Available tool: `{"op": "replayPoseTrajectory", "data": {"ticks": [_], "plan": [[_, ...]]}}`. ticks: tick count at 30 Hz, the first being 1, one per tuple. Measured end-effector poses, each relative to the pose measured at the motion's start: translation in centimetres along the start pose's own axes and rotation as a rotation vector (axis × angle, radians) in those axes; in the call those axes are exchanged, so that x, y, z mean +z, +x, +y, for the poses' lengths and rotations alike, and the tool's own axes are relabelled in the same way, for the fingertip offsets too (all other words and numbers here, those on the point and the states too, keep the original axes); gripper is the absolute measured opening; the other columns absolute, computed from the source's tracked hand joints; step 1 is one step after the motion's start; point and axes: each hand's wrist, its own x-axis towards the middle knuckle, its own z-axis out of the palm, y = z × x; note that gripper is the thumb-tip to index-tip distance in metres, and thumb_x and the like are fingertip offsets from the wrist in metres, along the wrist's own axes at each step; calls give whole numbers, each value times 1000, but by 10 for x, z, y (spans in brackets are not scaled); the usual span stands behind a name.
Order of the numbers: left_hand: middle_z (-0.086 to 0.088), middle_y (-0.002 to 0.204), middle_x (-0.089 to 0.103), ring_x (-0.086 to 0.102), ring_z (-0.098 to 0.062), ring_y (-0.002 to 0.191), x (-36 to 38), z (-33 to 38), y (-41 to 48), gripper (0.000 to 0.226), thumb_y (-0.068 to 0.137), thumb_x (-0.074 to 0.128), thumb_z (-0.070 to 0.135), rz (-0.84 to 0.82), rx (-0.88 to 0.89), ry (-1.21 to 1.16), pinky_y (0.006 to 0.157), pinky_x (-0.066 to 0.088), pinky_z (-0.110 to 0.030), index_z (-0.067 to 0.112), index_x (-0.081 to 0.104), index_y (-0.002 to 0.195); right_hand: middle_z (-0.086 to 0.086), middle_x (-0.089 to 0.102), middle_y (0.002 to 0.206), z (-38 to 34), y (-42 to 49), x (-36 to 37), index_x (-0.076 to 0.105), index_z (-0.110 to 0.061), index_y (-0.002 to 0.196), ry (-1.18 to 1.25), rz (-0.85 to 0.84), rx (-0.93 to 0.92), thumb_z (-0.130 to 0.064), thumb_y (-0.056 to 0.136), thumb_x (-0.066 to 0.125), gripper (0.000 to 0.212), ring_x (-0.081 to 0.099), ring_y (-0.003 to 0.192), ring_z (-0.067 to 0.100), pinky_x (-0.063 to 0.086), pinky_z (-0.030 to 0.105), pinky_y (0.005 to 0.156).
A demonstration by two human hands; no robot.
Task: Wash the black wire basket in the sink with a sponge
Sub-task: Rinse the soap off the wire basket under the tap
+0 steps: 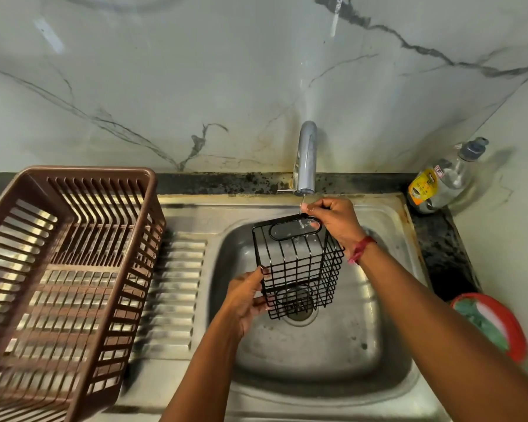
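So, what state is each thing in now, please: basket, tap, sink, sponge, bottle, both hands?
black wire basket: held over the sink, tilted, wet under the stream.
tap: running, thin stream.
sink: drain unplugged, no standing water.
sponge: lies in the red dish, untouched.
bottle: upright, capped.
left hand: grips the basket's lower end.
right hand: fingers pinch its top rim.
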Motion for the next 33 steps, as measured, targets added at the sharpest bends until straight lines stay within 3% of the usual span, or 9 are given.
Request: {"op": "replayPoseTrajectory", "data": {"ticks": [3,6,10,14,18,20,24,29,33], "plan": [[-19,119,74,71,-32,103,-1,1,-3,44,93,73,39,-32,9,-83,81,60,-40,5,71,121,3,70,73,0,7,9,71,-5,76,-41,37,28,-18,74,80,17,67,74,16,56,32,79],[-12,115,75,69,-25,100,0,5,-4,42,100,59,45,-20,34,-54,79,55,-35,9,72,116,-4,59,55,1,9,18,65,-11,62,-96,50,33,-21,69,84,23,57,57,11,57,43,77],[0,154,48,44,-28,143,8,8,-12,66,105,38,61,152,153,31,119,34,-50,17,44,155,-14,50,41,-2,8,26,53,-23,44,-144,99,18,-24,66,86,40,60,55,10,58,38,73],[-7,167,28,32,-28,152,38,17,-31,92,95,68,52,204,470,513,121,32,-47,17,18,164,-8,51,48,-9,2,38,57,-17,54,-373,82,-64,-46,67,81,40,46,47,7,48,29,56],[-24,160,21,27,-43,147,60,20,-29,107,85,78,46,306,453,792,118,35,-51,11,13,162,0,55,46,-15,-3,49,55,-8,50,-472,88,-144,-78,68,57,72,50,43,15,46,30,50],[-24,155,28,32,-44,143,60,20,-26,108,82,80,49,356,425,781,114,36,-51,12,16,161,-3,63,49,-23,-8,50,61,-13,48,-494,94,-163,-73,84,43,72,58,50,13,45,28,55],[-23,148,42,42,-40,138,57,27,-27,101,76,81,44,421,382,598,110,39,-47,17,30,158,-8,71,67,-31,-18,56,74,-21,65,-401,51,-152,-60,97,23,71,64,66,8,48,26,72],[-13,135,63,60,-30,121,47,52,-31,104,53,75,51,445,482,495,101,52,-40,20,49,148,5,60,120,-8,-23,47,57,-22,117,-201,-140,-221,-58,96,18,57,55,107,15,46,30,90],[-8,132,63,54,-14,98,37,71,-32,93,72,84,28,454,478,463,84,38,-24,15,44,155,-1,42,143,41,-25,26,43,-18,138,-25,-135,26,-91,71,26,101,41,129,13,33,34,109]]}}
